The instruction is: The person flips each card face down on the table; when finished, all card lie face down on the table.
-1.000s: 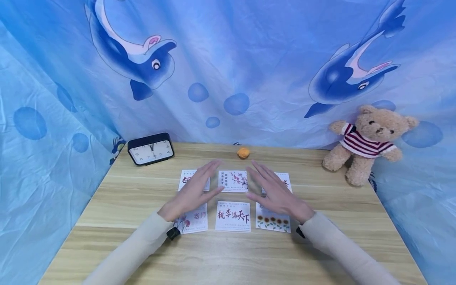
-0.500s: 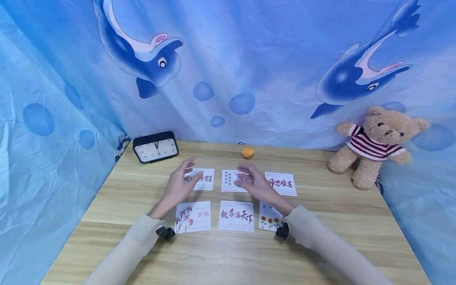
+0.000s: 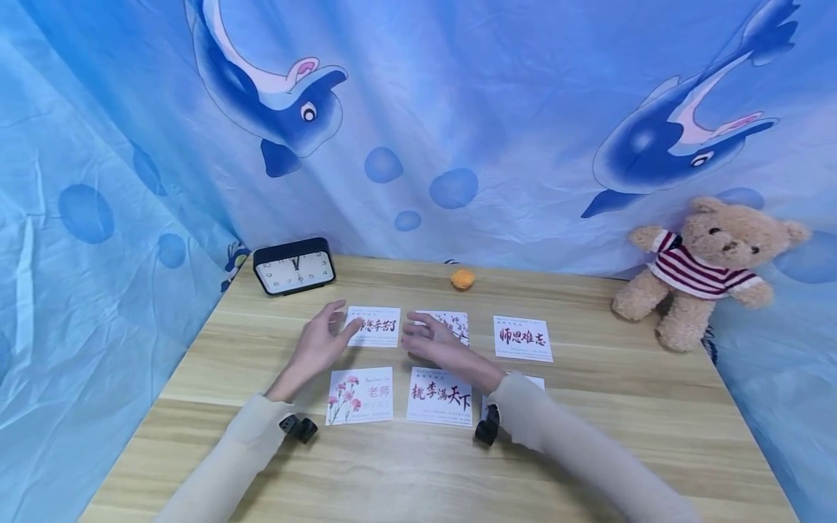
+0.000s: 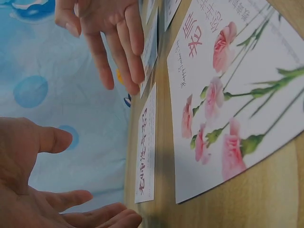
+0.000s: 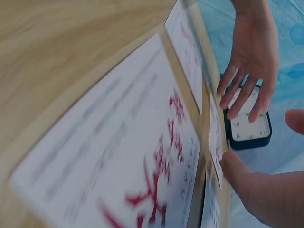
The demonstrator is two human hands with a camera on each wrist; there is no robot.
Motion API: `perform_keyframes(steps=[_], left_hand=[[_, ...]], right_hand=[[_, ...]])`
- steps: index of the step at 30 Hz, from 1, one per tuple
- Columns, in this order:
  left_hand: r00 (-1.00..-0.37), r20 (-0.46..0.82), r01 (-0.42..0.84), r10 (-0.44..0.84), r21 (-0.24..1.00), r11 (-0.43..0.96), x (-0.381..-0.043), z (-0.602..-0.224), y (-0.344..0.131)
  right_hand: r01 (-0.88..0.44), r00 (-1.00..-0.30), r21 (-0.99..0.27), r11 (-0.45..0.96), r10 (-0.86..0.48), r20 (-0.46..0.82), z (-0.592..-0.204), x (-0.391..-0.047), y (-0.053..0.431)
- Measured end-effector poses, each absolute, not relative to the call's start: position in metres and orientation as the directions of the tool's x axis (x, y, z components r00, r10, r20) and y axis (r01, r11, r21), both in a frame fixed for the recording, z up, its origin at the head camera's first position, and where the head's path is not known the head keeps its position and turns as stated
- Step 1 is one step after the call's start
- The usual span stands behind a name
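Observation:
Several square white cards lie on the table in two rows. My left hand (image 3: 318, 347) is held above the left side of the back-left card (image 3: 379, 328) with red writing, its fingers spread and holding nothing. Over the blossom card (image 3: 461, 324) at the back middle is my right hand (image 3: 445, 351), fingers loosely bent, with nothing held. The back-right card (image 3: 523, 338) lies uncovered. In front are the carnation card (image 4: 218, 104) and a red-lettered card (image 3: 439, 408); my right sleeve hides most of the front-right card (image 3: 538, 381). The palms partly face each other.
A black desk clock (image 3: 297, 270) stands at the back left. A small orange ball-like object (image 3: 462, 279) sits at the back edge of the wooden table (image 3: 392, 472). The teddy bear (image 3: 706, 265) in a striped shirt leans at the right, against a blue dolphin curtain (image 3: 510, 109).
Both hands have shifted left over the cards, the right one from the right-hand cards to the back middle one. The head view has turned slightly. The cards keep their places.

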State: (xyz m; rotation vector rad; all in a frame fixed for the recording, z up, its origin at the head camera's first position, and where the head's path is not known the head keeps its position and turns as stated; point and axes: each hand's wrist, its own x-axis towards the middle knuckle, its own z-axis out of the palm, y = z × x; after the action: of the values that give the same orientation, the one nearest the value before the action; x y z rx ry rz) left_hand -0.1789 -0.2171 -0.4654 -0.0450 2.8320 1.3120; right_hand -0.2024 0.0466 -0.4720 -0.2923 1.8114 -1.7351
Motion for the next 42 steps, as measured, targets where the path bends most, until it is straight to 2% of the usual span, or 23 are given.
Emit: perform_keyframes(steps=[10,23,27,34,42], left_hand=[[-0.996,-0.079,-0.081,-0.032,0.764,0.64,-0.177,-0.468,-0.216],[-0.997,-0.076,-0.074,-0.024,0.768,0.636,-0.174,-0.466,-0.213],[-0.996,-0.091,-0.07,-0.001,0.757,0.65,-0.172,-0.465,-0.21],[-0.993,-0.087,-0.002,0.079,0.688,0.725,-0.164,-0.464,-0.202],[-0.989,-0.127,-0.035,0.074,0.692,0.721,-0.162,-0.462,-0.196]], right_hand=[[0.381,-0.807,-0.923,0.056,-0.468,-0.362,-0.47,-0.203,0.024],[0.5,-0.81,-0.853,-0.15,-0.428,-0.4,-0.466,-0.206,0.016],[0.504,-0.821,-0.841,-0.199,-0.413,-0.394,-0.464,-0.207,0.017],[0.455,-0.833,-0.873,-0.176,-0.431,-0.347,-0.464,-0.208,0.019],[0.43,-0.819,-0.888,-0.166,-0.486,-0.305,-0.46,-0.212,0.013]])
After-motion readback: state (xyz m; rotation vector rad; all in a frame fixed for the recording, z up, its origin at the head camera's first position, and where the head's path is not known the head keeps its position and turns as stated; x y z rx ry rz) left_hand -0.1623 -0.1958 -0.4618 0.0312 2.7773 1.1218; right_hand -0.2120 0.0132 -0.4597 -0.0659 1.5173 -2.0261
